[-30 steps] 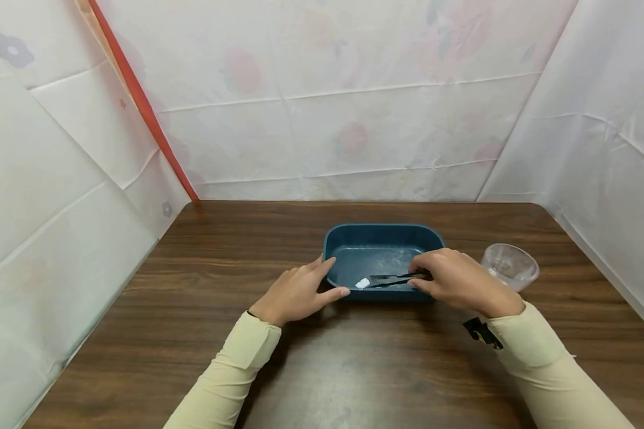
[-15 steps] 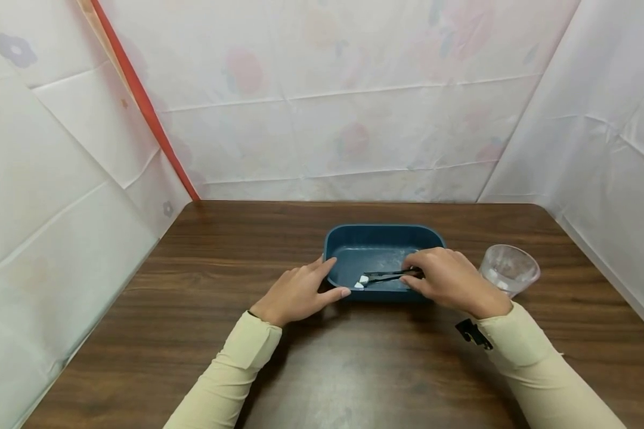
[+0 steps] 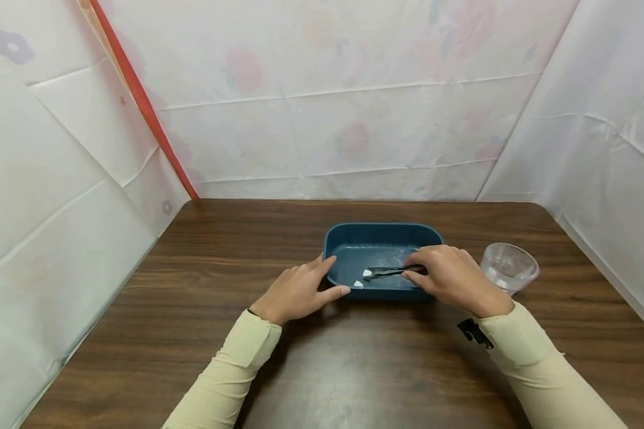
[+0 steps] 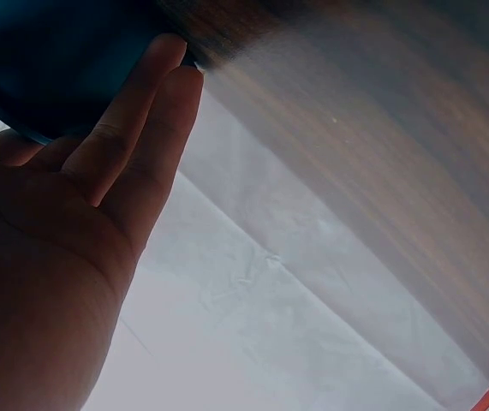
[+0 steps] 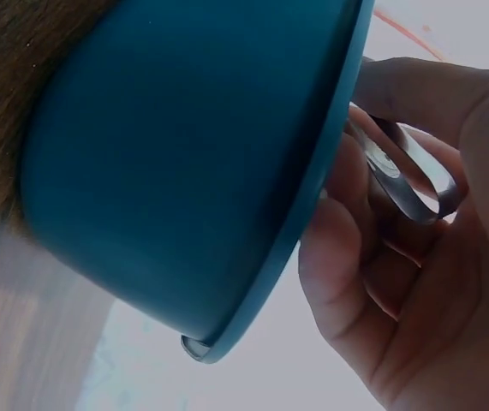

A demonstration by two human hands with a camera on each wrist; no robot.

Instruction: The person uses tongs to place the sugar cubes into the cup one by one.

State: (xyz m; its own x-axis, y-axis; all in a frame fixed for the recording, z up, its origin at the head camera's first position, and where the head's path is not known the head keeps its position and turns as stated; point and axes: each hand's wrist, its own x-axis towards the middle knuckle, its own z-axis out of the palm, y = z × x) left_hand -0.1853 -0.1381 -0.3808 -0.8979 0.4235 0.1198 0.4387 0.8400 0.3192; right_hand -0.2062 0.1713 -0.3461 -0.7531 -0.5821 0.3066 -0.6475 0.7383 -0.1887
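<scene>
In the head view a dark blue rectangular tub (image 3: 383,294) stands on the table. My left hand (image 3: 295,292) rests against its left front corner, thumb at the front rim; the left wrist view shows its fingers (image 4: 111,150) nearly straight along the outside wall. My right hand (image 3: 451,275) reaches over the right side and pinches slim metal tongs (image 3: 392,271); their bent end (image 5: 424,193) shows in the right wrist view. At the tongs' tips is a small white piece (image 3: 367,274). Another white piece (image 3: 358,284) lies near the left front inside corner.
A clear glass bowl (image 3: 510,267) stands to the right of the tub, beside the right forearm, with something whitish inside. White patterned sheeting (image 3: 322,137) walls off the brown wood-grain table (image 3: 236,238) at the back and sides. A red strip (image 3: 139,98) runs down the left back corner.
The tongs' tips have closed on one white piece and shifted it slightly back, apart from the second piece. My right hand has moved a little left; my left hand has stayed put.
</scene>
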